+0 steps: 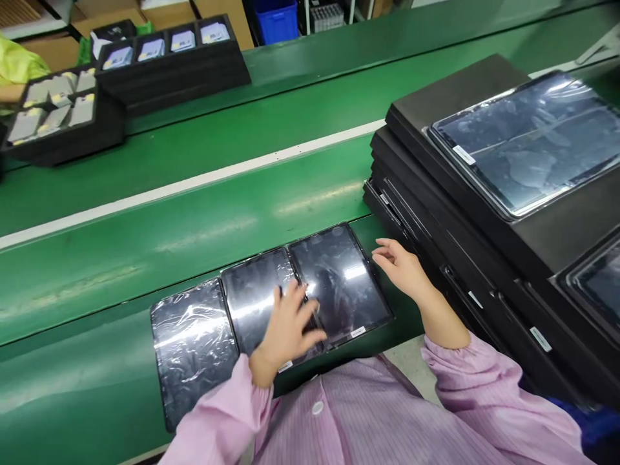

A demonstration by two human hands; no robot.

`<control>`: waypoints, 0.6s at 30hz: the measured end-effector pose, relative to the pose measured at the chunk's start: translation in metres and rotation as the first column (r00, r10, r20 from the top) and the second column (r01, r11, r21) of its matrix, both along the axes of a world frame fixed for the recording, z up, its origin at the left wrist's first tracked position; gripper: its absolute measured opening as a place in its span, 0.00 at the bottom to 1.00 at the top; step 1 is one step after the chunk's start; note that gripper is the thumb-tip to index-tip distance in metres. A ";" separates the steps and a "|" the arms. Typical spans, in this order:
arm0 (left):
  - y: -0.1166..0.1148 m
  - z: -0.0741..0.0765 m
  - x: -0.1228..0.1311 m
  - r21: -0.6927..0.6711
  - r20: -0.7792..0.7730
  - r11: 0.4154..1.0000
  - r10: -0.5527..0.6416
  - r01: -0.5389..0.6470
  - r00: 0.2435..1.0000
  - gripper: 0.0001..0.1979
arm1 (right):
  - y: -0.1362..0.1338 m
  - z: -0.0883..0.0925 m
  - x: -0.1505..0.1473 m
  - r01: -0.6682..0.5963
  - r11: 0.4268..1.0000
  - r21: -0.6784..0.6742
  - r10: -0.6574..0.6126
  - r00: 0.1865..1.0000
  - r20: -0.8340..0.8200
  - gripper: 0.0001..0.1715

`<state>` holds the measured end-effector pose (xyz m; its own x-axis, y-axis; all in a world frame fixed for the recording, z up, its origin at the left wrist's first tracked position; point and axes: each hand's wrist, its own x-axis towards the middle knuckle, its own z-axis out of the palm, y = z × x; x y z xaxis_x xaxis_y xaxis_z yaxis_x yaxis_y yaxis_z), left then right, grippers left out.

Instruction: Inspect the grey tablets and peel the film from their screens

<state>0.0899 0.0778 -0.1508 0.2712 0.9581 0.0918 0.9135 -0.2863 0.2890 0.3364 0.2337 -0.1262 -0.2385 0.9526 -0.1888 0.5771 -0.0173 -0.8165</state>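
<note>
Three dark tablets lie side by side on the green work surface in front of me. The left tablet is under a wrinkled clear film. Over the middle tablet and the edge of the right tablet is my left hand, fingers spread and holding nothing; whether it touches the glass I cannot tell. Just past the right tablet's right edge hovers my right hand, fingers loosely bent and apart, with nothing in it. White labels show on the near edges of the middle and right tablets.
A tall stack of black foam trays stands at the right, with a film-covered tablet on top. Across the green conveyor belt are black trays of small packets. A person's yellow sleeve and a blue bin appear beyond.
</note>
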 end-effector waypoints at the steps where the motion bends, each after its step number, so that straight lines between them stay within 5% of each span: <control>1: -0.011 -0.002 0.010 -0.005 0.030 0.993 -0.117 0.117 0.993 0.24 | -0.002 -0.003 0.002 0.003 1.000 -0.024 -0.003 1.000 -0.009 0.19; 4: -0.029 -0.005 0.041 -0.012 0.043 0.981 -0.194 0.194 0.980 0.15 | -0.007 -0.008 0.008 0.002 0.997 -0.079 -0.004 1.000 -0.025 0.18; 9: -0.007 0.006 0.050 0.038 0.029 0.985 -0.168 0.167 0.985 0.10 | -0.011 -0.009 0.016 -0.003 0.995 -0.099 -0.006 0.996 -0.089 0.18; 11: 0.005 0.010 0.034 0.033 0.167 0.999 0.014 -0.019 0.986 0.11 | -0.011 -0.011 0.021 0.017 0.994 -0.110 -0.030 0.993 -0.118 0.17; 12: 0.010 0.012 0.021 0.022 0.293 0.973 0.214 -0.231 0.932 0.11 | -0.011 -0.013 0.023 0.037 0.992 -0.117 -0.053 0.989 -0.137 0.17; 13: 0.015 0.012 0.008 -0.018 0.431 0.883 0.431 -0.470 0.793 0.10 | -0.011 -0.016 0.026 0.064 0.990 -0.127 -0.084 0.983 -0.161 0.17; 15: 0.023 0.013 -0.021 -0.179 0.647 0.563 0.685 -0.807 0.334 0.08 | -0.012 -0.022 0.031 0.125 0.978 -0.169 -0.161 0.961 -0.225 0.16; 16: 0.026 0.013 -0.034 -0.244 0.696 0.455 0.697 -0.857 0.172 0.08 | -0.014 -0.025 0.033 0.148 0.969 -0.199 -0.197 0.946 -0.258 0.16; 18: 0.030 0.016 -0.051 -0.328 0.752 0.387 0.659 -0.862 0.009 0.09 | -0.018 -0.031 0.033 0.162 0.950 -0.266 -0.244 0.917 -0.315 0.14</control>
<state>0.0391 0.1077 -0.1352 -0.8697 0.4901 -0.0582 0.1088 0.3055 0.9460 0.3690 0.2161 -0.1568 -0.1336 0.9271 -0.3502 0.2295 -0.3148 -0.9210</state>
